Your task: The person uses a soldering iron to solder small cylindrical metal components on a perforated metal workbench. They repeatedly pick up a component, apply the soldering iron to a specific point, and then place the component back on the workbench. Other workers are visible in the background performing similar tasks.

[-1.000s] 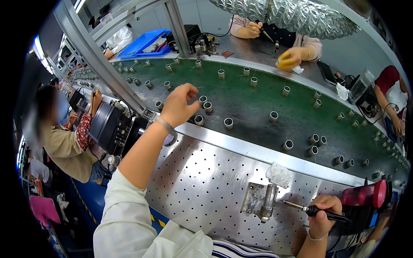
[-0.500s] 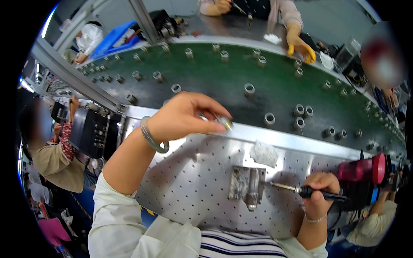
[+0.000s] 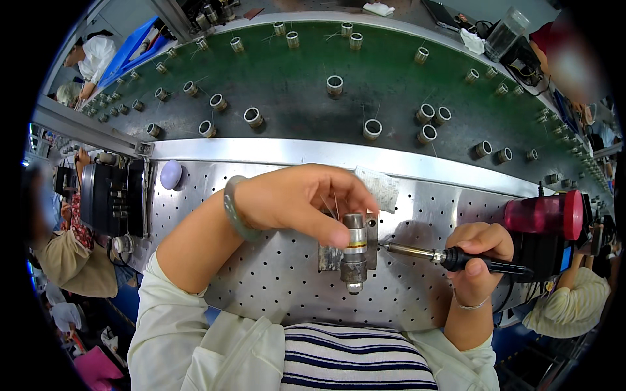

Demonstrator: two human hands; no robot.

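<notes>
Perforated worktop point(image 3: 261, 280) | left grip point(image 3: 303, 201) pinching yellow-banded cylinder point(image 3: 355, 247) | right grip point(image 3: 481, 251) clasping soldering iron point(image 3: 417, 252)

Perforated metal worktop point(image 3: 261, 280) beside a green belt point(image 3: 391, 72).
On the worktop, a metal holder point(image 3: 353, 272) is placed near the middle, and a whitish pad point(image 3: 385, 189) is laid just behind it. At the left, a purple egg-shaped object point(image 3: 171, 174) is seen. On the belt, many small metal sleeves point(image 3: 334, 91) are carried, most of them standing upright.
</notes>
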